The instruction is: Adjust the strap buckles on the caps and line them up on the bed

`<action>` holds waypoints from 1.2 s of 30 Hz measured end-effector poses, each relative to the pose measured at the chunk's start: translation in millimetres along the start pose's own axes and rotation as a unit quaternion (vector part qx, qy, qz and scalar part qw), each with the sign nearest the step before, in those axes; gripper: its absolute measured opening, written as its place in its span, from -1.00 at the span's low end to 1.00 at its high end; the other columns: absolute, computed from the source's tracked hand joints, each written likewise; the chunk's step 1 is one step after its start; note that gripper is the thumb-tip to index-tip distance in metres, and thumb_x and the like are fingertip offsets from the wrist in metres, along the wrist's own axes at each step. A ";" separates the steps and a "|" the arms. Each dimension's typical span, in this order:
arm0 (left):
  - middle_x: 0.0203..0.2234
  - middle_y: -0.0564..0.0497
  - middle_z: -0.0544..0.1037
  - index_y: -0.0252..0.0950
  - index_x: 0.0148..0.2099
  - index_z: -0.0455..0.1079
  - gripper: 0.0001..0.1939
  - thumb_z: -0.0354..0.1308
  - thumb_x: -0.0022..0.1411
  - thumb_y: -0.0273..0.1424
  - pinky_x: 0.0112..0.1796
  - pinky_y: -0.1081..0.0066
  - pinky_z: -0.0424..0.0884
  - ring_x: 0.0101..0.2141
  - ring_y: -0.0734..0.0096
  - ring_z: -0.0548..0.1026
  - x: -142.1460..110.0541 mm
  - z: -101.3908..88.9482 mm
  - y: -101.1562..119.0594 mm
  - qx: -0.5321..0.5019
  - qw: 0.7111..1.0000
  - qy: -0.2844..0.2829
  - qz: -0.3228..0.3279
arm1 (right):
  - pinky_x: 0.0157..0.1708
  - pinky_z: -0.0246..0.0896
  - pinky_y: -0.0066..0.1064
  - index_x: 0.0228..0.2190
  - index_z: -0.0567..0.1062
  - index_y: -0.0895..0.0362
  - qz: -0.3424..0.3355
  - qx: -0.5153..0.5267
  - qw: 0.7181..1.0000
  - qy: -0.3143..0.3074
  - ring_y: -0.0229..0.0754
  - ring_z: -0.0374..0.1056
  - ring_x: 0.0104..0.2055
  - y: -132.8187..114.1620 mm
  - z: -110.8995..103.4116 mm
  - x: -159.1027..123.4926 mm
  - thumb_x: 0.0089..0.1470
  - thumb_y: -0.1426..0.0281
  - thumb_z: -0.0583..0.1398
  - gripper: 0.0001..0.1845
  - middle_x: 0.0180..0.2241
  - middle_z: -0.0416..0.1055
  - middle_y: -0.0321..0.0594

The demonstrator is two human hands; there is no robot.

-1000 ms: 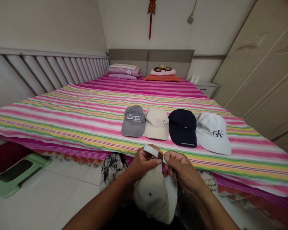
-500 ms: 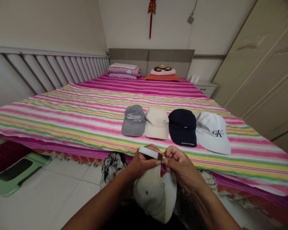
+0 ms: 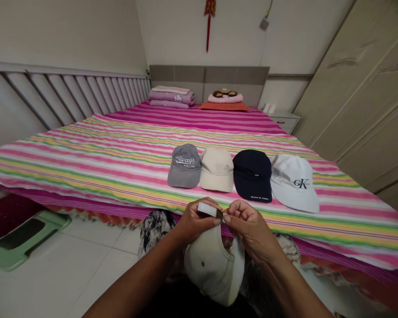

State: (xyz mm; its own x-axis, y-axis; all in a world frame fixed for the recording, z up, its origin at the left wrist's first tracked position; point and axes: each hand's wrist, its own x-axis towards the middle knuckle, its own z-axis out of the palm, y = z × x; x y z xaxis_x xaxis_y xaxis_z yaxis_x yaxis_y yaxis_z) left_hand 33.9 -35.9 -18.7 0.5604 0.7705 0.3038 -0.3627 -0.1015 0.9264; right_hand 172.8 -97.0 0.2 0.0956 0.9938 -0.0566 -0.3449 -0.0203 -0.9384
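A pale cap [image 3: 207,267] hangs crown-down over my lap, its back strap [image 3: 208,209] held up between both hands. My left hand [image 3: 198,221] is closed on the strap beside a dark buckle-like piece. Opposite it, my right hand [image 3: 243,219] pinches the strap's other end with thumb and fingertips. Beyond my hands, on the bed, a grey cap [image 3: 185,167], a beige cap [image 3: 216,170], a navy cap [image 3: 252,176] and a white cap [image 3: 294,183] lie side by side in a row, brims toward me.
The bed [image 3: 102,150] has a striped sheet. Folded purple bedding [image 3: 170,98] and a pink-and-orange stack [image 3: 224,102] lie by the headboard [image 3: 208,79]. A green stool [image 3: 26,240] stands on the floor at left. A railing [image 3: 69,95] runs along the left side; a wardrobe [image 3: 368,88] is at right.
The strap has shifted slightly to the right and its free end is angled a little differently in my fingers. Both hands keep hold of the cap; the row of caps is unmoved.
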 end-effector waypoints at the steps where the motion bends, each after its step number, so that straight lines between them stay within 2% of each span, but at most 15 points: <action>1: -0.44 0.00 0.42 -0.34 -0.35 0.43 -0.77 0.28 -0.15 -0.42 -0.30 0.43 0.26 -0.37 0.43 0.38 -0.1 -1.1 -0.3 0.000 1.000 -0.003 -0.006 | -0.73 -0.27 -0.61 -0.55 0.27 0.17 0.000 0.001 1.000 0.001 -0.50 -0.09 -0.71 -0.8 0.0 0.0 -0.27 0.40 0.33 -0.69 -0.71 0.12 -0.49; 3: -0.42 -0.02 0.44 -0.34 -0.31 0.44 -0.71 0.29 -0.15 -0.36 -0.30 0.43 0.26 -0.36 0.41 0.39 -0.5 -3.9 -0.3 -0.013 0.999 -0.020 -0.021 | -0.75 -0.31 -0.60 -0.56 0.27 0.16 0.001 0.006 1.000 0.004 -0.50 -0.12 -0.73 -2.5 0.0 0.4 -0.29 0.40 0.33 -0.69 -0.72 0.11 -0.50; 6: -0.43 -0.07 0.47 -0.38 -0.24 0.44 -0.54 0.21 -0.11 -0.12 -0.32 0.40 0.26 -0.38 0.36 0.39 -0.5 -7.9 2.7 -0.064 0.994 -0.061 -0.060 | -0.76 -0.35 -0.60 -0.57 0.25 0.15 0.004 0.023 1.000 0.014 -0.51 -0.15 -0.74 -3.5 -0.6 1.7 -0.32 0.41 0.34 -0.67 -0.72 0.11 -0.51; 8: -0.49 -0.08 0.47 -0.41 -0.27 0.45 -0.48 0.12 -0.07 -0.03 -0.35 0.39 0.26 -0.43 0.37 0.39 0.9 -8.9 6.7 -0.078 0.989 -0.058 -0.107 | -0.76 -0.34 -0.60 -0.57 0.25 0.15 0.006 0.022 1.000 0.018 -0.50 -0.13 -0.74 -3.1 -1.4 2.8 -0.33 0.42 0.34 -0.67 -0.69 0.17 -0.49; 11: -0.59 -0.01 0.44 -0.40 -0.35 0.46 -0.64 0.20 -0.08 -0.17 -0.46 0.47 0.22 -0.54 0.49 0.34 5.2 -8.2 13.6 -0.028 0.980 -0.014 -0.195 | -0.73 -0.26 -0.60 -0.57 0.26 0.16 0.004 0.011 1.000 0.016 -0.47 -0.03 -0.70 -2.7 -2.7 3.8 -0.35 0.43 0.35 -0.66 -0.63 0.28 -0.40; 14: -0.61 0.04 0.41 -0.39 -0.36 0.45 -0.75 0.24 -0.11 -0.32 -0.53 0.53 0.14 -0.60 0.59 0.27 9.9 -7.0 18.6 0.003 0.971 -0.013 -0.239 | -0.71 -0.24 -0.60 -0.56 0.26 0.16 0.002 0.005 1.000 0.016 -0.46 0.01 -0.68 -3.6 -3.1 3.9 -0.36 0.45 0.35 -0.65 -0.62 0.30 -0.39; 19: -0.56 0.05 0.41 -0.38 -0.35 0.38 -0.75 0.27 -0.15 -0.40 -0.49 0.56 0.15 -0.56 0.61 0.31 13.1 -6.7 21.0 -0.080 0.962 -0.053 -0.254 | -0.70 -0.20 -0.59 -0.58 0.24 0.15 0.003 -0.005 1.000 0.013 -0.45 0.02 -0.67 -5.3 -2.6 2.9 -0.35 0.44 0.34 -0.65 -0.63 0.29 -0.38; 26: -0.54 0.07 0.41 -0.35 -0.39 0.24 -0.65 0.32 -0.27 -0.48 -0.51 0.57 0.20 -0.54 0.58 0.36 11.8 -8.3 19.3 -0.149 0.956 -0.058 -0.245 | -0.70 -0.20 -0.59 -0.58 0.21 0.14 0.001 -0.002 1.000 -0.006 -0.46 0.01 -0.67 -6.3 -3.2 2.5 -0.31 0.45 0.32 -0.65 -0.65 0.28 -0.41; 31: -0.59 0.09 0.40 -0.35 -0.48 0.17 -0.64 0.33 -0.29 -0.49 -0.59 0.58 0.19 -0.62 0.61 0.32 11.0 -7.7 18.0 -0.155 0.960 -0.043 -0.232 | -0.73 -0.24 -0.58 -0.58 0.20 0.14 0.011 -0.002 1.000 -0.013 -0.47 -0.04 -0.71 -7.7 -2.5 4.0 -0.32 0.43 0.33 -0.64 -0.67 0.26 -0.43; 34: -0.61 0.09 0.39 -0.36 -0.47 0.21 -0.66 0.33 -0.30 -0.50 -0.59 0.59 0.19 -0.63 0.62 0.31 10.9 -7.8 17.9 -0.150 0.961 -0.030 -0.230 | -0.73 -0.25 -0.58 -0.58 0.20 0.14 0.018 0.001 1.000 -0.015 -0.47 -0.05 -0.71 -8.4 -1.7 5.0 -0.33 0.42 0.34 -0.63 -0.68 0.25 -0.43; 36: -0.61 0.09 0.39 -0.38 -0.41 0.29 -0.69 0.32 -0.24 -0.45 -0.58 0.60 0.18 -0.62 0.64 0.31 10.8 -8.2 18.0 -0.146 0.956 -0.036 -0.252 | -0.72 -0.22 -0.59 -0.59 0.20 0.14 0.019 0.002 1.000 -0.010 -0.46 -0.02 -0.69 -8.6 -0.9 5.6 -0.34 0.42 0.34 -0.62 -0.67 0.25 -0.42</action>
State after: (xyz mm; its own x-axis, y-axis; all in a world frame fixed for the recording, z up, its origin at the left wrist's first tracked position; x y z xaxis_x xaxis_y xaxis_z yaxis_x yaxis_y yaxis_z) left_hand 27.4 -24.3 -0.5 0.7653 0.6281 -0.1409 -0.2193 0.4601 0.8604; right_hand 177.1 -91.4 7.6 0.0646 0.9943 -0.0847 -0.3509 -0.0568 -0.9347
